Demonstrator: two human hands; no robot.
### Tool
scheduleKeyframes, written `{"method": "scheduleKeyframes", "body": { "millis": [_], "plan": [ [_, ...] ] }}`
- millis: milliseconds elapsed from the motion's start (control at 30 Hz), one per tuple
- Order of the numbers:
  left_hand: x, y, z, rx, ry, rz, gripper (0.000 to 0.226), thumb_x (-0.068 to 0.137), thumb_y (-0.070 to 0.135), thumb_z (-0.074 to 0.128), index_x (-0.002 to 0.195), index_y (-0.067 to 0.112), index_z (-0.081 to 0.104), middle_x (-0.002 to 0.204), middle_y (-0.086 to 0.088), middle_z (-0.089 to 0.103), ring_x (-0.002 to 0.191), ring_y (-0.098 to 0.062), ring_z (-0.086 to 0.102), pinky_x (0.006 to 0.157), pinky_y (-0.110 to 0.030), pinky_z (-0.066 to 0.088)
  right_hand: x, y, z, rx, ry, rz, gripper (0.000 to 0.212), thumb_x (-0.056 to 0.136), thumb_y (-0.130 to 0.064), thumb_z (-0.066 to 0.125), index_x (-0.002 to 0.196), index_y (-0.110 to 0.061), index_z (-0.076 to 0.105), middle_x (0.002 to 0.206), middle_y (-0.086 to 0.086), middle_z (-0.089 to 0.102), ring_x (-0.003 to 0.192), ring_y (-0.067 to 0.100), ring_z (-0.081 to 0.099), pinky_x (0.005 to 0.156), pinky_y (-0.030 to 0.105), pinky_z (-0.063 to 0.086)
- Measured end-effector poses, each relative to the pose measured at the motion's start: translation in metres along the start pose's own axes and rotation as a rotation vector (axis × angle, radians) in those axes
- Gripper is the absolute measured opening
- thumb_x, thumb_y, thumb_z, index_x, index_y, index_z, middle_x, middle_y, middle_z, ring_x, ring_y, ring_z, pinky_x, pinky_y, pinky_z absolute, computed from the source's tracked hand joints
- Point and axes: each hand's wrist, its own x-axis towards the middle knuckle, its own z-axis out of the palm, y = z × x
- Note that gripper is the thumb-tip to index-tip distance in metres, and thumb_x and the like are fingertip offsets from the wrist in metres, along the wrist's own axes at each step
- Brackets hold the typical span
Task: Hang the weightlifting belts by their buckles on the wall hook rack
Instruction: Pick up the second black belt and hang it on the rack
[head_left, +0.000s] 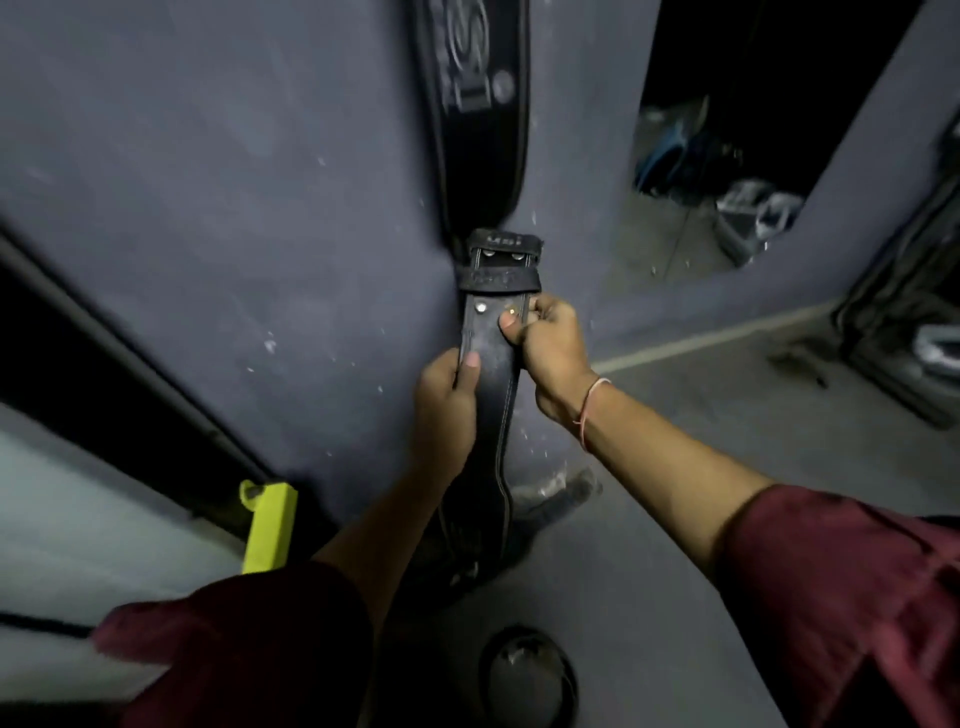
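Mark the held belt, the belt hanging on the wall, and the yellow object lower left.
held belt (493, 400), head view, strap between the hands.
hanging belt (475, 130), head view, wide back panel.
yellow object (267, 525), head view, its front face.

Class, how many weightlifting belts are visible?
2. The hanging belt is on the wall above; the held belt is gripped by the left hand and right hand. Others may be hidden.
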Motion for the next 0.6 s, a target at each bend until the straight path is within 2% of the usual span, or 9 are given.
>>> {"method": "scheduleKeyframes", "body": {
  "millis": [67,133,167,233,300,367,433,533,600],
  "plan": [
    [0.003,0.041,-0.016,-0.093,0.030,0.013,0.023,0.100,0.022,0.052,0.088,0.015,0.069,0.079,0.012,0.070,0.075,-0.005,0.065,0.070,-0.035,0.053,-0.014,-0.047,0.014,-0.010,-0.041,-0.073,0.008,0.092,0.004,0.057,0.098,0.005,0.063,0.072,0.000,0.065,0.069,0.012,0.060,0.071,0.035,0.056],
    [0.002,0.080,-0.026,-0.175,0.016,0.046,0.026,0.099,0.020,0.053,0.118,0.009,0.068,0.108,0.000,0.075,0.103,-0.014,0.071,0.093,-0.036,0.056,-0.027,-0.089,0.022,-0.047,-0.089,-0.156,0.009,0.093,0.007,0.055,0.089,0.002,0.061,0.058,-0.013,0.061,0.056,0.001,0.056,0.062,0.023,0.051],
    [0.002,0.101,-0.030,-0.184,0.031,0.079,0.031,0.098,0.021,0.054,0.122,0.008,0.066,0.113,-0.003,0.074,0.108,-0.016,0.070,0.097,-0.036,0.055,-0.034,-0.109,0.024,-0.058,-0.111,-0.196,0.009,0.093,0.007,0.055,0.087,0.002,0.060,0.056,-0.013,0.060,0.054,0.001,0.055,0.061,0.022,0.050],
    [0.001,0.139,-0.034,-0.173,0.105,0.150,0.030,0.095,0.026,0.053,0.117,0.011,0.066,0.110,0.001,0.074,0.105,-0.012,0.069,0.094,-0.032,0.054,-0.048,-0.148,0.027,-0.055,-0.157,-0.266,0.007,0.093,0.006,0.055,0.088,0.004,0.060,0.059,-0.007,0.057,0.057,0.005,0.053,0.062,0.026,0.050],
    [0.004,0.178,-0.039,-0.178,0.186,0.215,0.028,0.094,0.032,0.052,0.113,0.017,0.066,0.105,0.005,0.073,0.099,-0.008,0.068,0.088,-0.028,0.052,-0.059,-0.192,0.029,-0.052,-0.198,-0.341,0.015,0.093,0.008,0.054,0.083,-0.003,0.058,0.057,-0.010,0.055,0.054,0.003,0.051,0.059,0.023,0.048],
    [0.008,0.217,-0.042,-0.182,0.181,0.277,0.034,0.094,0.040,0.053,0.113,0.016,0.066,0.106,0.002,0.074,0.100,-0.013,0.069,0.090,-0.036,0.055,-0.068,-0.231,0.025,-0.041,-0.204,-0.431,0.017,0.092,0.009,0.054,0.083,-0.006,0.058,0.062,-0.005,0.057,0.062,0.007,0.054,0.064,0.025,0.051],
    [0.009,0.250,-0.046,-0.157,0.141,0.351,0.039,0.093,0.045,0.054,0.117,0.017,0.066,0.109,0.001,0.074,0.105,-0.015,0.069,0.096,-0.042,0.055,-0.077,-0.264,0.017,-0.028,-0.195,-0.532,0.010,0.087,0.005,0.057,0.093,-0.002,0.061,0.075,0.006,0.057,0.075,0.016,0.054,0.077,0.038,0.053],
    [0.010,0.275,-0.042,-0.093,0.092,0.354,0.060,0.091,0.058,0.054,0.133,0.015,0.058,0.127,-0.001,0.068,0.122,-0.013,0.062,0.107,-0.039,0.048,-0.081,-0.300,0.008,-0.022,-0.127,-0.589,0.008,0.087,0.004,0.061,0.092,-0.002,0.063,0.066,-0.007,0.056,0.070,0.009,0.052,0.075,0.037,0.051],
    [0.007,0.289,-0.038,-0.050,0.137,0.313,0.073,0.085,0.070,0.049,0.132,0.015,0.057,0.128,-0.006,0.066,0.124,-0.020,0.059,0.108,-0.045,0.047,-0.086,-0.325,0.002,-0.009,-0.109,-0.597,0.007,0.087,0.002,0.062,0.089,-0.004,0.063,0.063,-0.009,0.055,0.069,0.010,0.051,0.073,0.034,0.048]
  ]
}}
